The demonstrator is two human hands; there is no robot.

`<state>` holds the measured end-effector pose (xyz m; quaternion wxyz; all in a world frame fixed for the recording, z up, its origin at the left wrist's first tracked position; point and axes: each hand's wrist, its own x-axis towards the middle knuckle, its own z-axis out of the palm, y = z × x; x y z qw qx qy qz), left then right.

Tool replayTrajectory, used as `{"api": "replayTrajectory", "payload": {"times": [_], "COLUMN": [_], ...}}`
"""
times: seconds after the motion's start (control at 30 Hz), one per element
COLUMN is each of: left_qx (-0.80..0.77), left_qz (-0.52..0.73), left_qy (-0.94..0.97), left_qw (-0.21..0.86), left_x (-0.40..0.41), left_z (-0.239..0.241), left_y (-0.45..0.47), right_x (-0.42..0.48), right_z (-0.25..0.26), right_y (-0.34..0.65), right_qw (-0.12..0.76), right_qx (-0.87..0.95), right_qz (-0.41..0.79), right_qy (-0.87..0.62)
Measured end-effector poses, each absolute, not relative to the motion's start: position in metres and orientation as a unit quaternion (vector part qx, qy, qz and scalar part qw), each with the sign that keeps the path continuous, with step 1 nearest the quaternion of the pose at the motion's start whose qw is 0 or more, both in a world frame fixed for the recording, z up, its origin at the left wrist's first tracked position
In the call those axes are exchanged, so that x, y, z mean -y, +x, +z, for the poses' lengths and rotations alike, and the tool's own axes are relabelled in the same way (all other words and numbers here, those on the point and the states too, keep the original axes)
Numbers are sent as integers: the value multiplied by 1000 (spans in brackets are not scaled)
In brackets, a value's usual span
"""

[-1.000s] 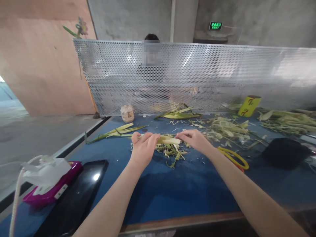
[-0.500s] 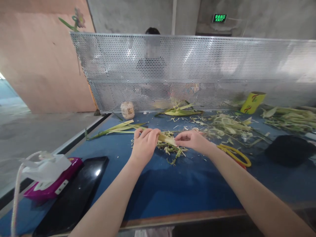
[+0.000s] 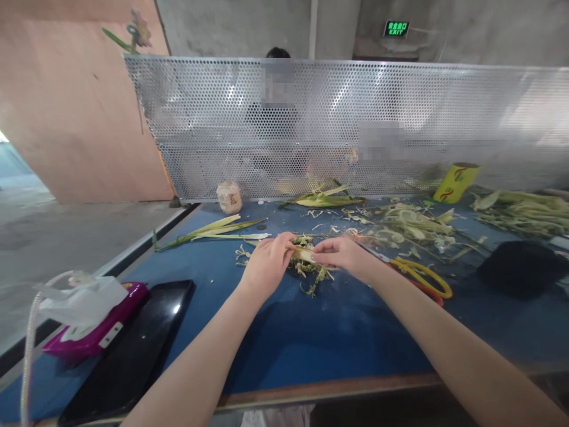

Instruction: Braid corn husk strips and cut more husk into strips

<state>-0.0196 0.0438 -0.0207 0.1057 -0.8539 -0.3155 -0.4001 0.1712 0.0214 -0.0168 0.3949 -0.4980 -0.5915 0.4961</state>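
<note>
My left hand (image 3: 267, 265) is closed around a pale yellow-green plant stalk (image 3: 303, 254) held just above the blue table (image 3: 311, 338). Pinching the stalk's free end from the right, my right hand (image 3: 342, 254) nearly touches the left one. Only a short piece of stalk shows between the two hands. Under them lies a small heap of green and white trimmings (image 3: 311, 274). Long green leaves (image 3: 208, 229) lie on the table to the left of my hands.
Yellow-handled scissors (image 3: 418, 274) lie right of my hands. More peeled leaves (image 3: 413, 224) and stalks (image 3: 520, 210) cover the back right, beside a yellow cup (image 3: 456, 182) and a black bundle (image 3: 511, 268). A black tablet (image 3: 133, 350) and purple tissue box (image 3: 89, 329) sit front left. A person sits behind the perforated screen (image 3: 355, 127).
My hands have drawn closer together, so less of the stalk shows between them. The right hand slid left along the stalk. The view has tilted slightly.
</note>
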Motion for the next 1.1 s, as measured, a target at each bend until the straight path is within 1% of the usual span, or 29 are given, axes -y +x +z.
{"api": "replayTrajectory", "payload": {"times": [0.1, 0.23, 0.33, 0.47, 0.57, 0.67, 0.77, 0.93, 1.1], "left_qx": [335, 350, 312, 221, 178, 168, 185, 232, 225], "left_qz": [-404, -413, -425, -421, -407, -393, -391, -449, -505], "left_qy": [-847, -836, -840, -859, -874, -880, -875, -834, -774], "left_qw": [83, 86, 128, 188, 198, 208, 217, 223, 308], "left_x": [-43, -43, -42, -40, -39, -40, -40, -36, -30], "left_z": [-22, -22, -20, -16, -16, -19, -21, -19, -13], "left_y": [-18, -16, -16, -15, -14, -14, -14, -14, -16], "right_x": [-22, -24, -27, -29, -29, -28, -27, -24, -22], "right_z": [-17, -17, -18, -21, -20, -19, -19, -18, -16], "right_y": [171, 172, 173, 175, 174, 172, 170, 168, 164], "right_qw": [392, 427, 458, 509, 547, 571, 575, 564, 569], "right_qx": [574, 535, 496, 462, 433, 414, 437, 535, 560], "right_qz": [532, 549, 543, 522, 526, 538, 526, 435, 405], "right_qy": [-483, -480, -499, -505, -486, -463, -449, -454, -446]}}
